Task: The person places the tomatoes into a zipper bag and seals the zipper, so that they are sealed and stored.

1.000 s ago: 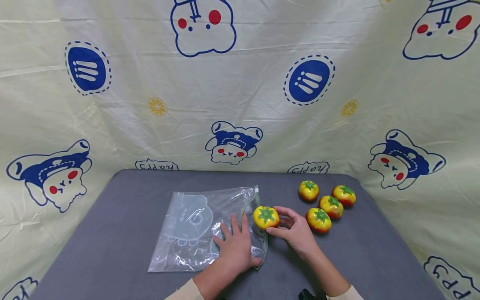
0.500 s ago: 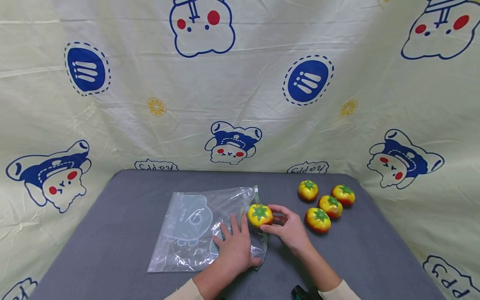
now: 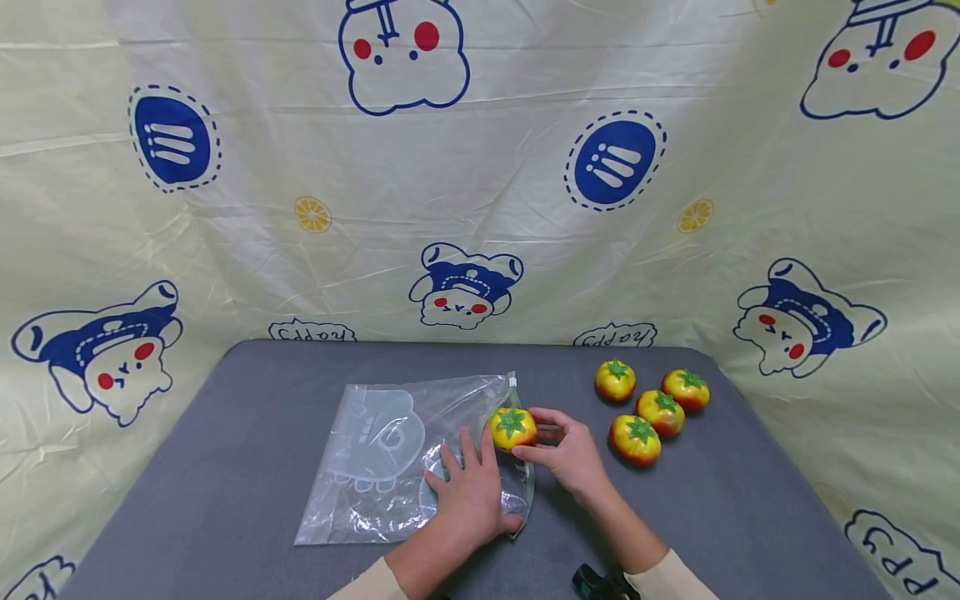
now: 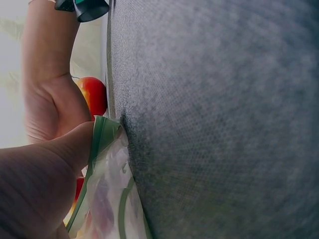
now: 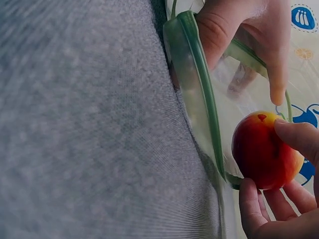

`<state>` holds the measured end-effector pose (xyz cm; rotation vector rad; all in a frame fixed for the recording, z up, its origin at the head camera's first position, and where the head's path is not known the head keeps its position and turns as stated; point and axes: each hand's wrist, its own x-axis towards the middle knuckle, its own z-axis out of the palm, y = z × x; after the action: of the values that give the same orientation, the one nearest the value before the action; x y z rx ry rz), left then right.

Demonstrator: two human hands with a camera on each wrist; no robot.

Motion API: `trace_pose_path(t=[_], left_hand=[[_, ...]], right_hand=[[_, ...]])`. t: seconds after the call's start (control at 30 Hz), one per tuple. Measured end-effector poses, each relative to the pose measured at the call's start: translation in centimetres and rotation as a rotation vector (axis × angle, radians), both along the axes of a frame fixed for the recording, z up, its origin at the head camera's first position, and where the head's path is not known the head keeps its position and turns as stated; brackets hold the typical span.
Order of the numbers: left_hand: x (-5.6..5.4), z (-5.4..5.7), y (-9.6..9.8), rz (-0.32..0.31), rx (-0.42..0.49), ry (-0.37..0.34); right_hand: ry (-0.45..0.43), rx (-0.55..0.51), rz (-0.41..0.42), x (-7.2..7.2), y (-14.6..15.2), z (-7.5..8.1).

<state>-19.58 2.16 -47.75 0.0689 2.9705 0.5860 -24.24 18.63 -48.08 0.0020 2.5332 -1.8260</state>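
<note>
My right hand holds a yellow-and-red tomato with a green star-shaped top, thumb on one side and fingers on the other. That tomato is at the mouth of a clear zip bag, which lies flat with its green-edged opening toward the right. Spread and straight, the fingers of my left hand lie at the bag's mouth. In the right wrist view, the left thumb is by the green zip strip, and the mouth gapes. Whether the tomato has passed the rim is hard to tell.
Several more tomatoes stand to the right on the grey table, among them a front one and a back one. A printed cloth hangs behind the table. A black device is at the right wrist.
My right hand has moved left with the tomato, bringing it from beside the bag to over its open edge. The left hand and the bag have stayed in place.
</note>
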Motion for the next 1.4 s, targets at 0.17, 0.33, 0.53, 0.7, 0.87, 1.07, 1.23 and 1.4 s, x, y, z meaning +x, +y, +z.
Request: trace_pose_path(t=[0.17, 0.33, 0.53, 0.7, 0.87, 1.07, 1.23, 1.4], left_hand=[[0.0, -0.1, 0.0, -0.004, -0.008, 0.000], [-0.1, 0.0, 0.0, -0.011, -0.003, -0.016], [-0.2, 0.0, 0.0, -0.010, -0.001, -0.039], [-0.2, 0.0, 0.0, -0.009, 0.001, -0.040], [-0.2, 0.0, 0.0, -0.009, 0.004, -0.026], [-0.3, 0.0, 0.0, -0.009, 0.024, -0.038], [-0.3, 0.0, -0.1, -0.013, 0.028, -0.057], [-0.4, 0.0, 0.0, -0.012, 0.032, -0.065]], right_hand=[[0.004, 0.014, -0.014, -0.1, -0.3, -0.2], [0.007, 0.031, -0.025, 0.0, -0.7, 0.0], [0.012, 0.064, -0.026, -0.3, -1.1, 0.0], [0.003, 0.094, -0.033, -0.7, -1.2, -0.2], [0.008, 0.119, -0.027, -1.2, -1.3, -0.5], [0.012, 0.138, -0.020, -1.8, -1.4, -0.8], [0.013, 0.145, -0.017, -2.1, -1.5, -0.9], [0.010, 0.154, -0.022, -2.3, -1.6, -1.0]])
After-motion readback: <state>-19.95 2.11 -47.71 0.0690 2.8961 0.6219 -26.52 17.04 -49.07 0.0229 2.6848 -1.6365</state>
